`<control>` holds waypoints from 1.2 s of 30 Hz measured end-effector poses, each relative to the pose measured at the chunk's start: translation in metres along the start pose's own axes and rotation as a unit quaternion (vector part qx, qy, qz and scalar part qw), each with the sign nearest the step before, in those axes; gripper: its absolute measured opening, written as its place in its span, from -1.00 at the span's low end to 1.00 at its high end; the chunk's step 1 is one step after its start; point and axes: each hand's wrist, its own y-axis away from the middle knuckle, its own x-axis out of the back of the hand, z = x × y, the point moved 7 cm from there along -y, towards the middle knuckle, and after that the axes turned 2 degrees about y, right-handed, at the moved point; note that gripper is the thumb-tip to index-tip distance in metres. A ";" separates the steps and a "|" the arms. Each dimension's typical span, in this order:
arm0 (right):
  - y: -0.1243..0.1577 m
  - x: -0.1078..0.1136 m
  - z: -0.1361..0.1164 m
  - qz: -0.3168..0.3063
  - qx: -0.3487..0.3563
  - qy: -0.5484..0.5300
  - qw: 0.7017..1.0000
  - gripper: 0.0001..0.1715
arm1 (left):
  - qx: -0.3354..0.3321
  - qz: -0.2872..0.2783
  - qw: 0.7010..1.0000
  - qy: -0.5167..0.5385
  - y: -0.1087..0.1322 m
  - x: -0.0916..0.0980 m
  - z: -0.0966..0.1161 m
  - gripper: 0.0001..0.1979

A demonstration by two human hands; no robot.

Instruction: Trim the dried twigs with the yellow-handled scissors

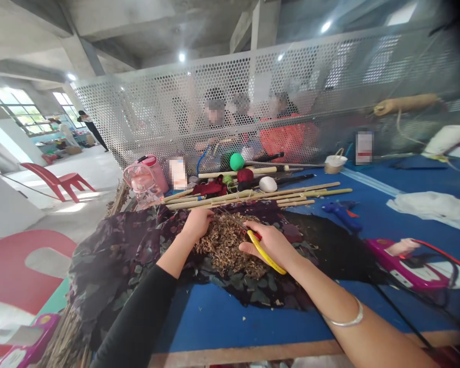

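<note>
Right hand (270, 244) clasps tool (271, 259); left hand (198, 222), grip unclear — keep clear of tip, pile (230, 250) back from surface's (199, 319) near edge.

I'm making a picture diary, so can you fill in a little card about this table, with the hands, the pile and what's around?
Middle: brown pile of small bits
Under it: dark patterned cloth on a blue table
Left hand: fingers at the pile's far left edge; grip unclear
Right hand: holding a yellow-handled tool
Beyond: sticks, green ball
Back: metal screen with holes
</note>
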 end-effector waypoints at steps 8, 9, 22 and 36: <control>0.001 -0.002 -0.008 -0.004 0.017 -0.003 1.000 -0.38 | 0.172 0.070 0.927 0.325 0.046 0.006 -0.024 -0.79; 0.000 -0.003 -0.008 -0.006 0.017 -0.001 1.000 -0.38 | 0.185 0.084 0.902 0.380 0.048 0.001 -0.025 -0.76; 0.000 -0.009 -0.004 -0.017 0.002 0.022 1.000 -0.32 | 0.214 0.102 0.809 0.539 0.058 -0.013 -0.018 -0.47; 0.005 -0.012 -0.028 0.016 0.034 -0.001 0.999 -0.31 | 0.134 0.102 0.755 0.634 0.069 -0.018 0.032 -0.60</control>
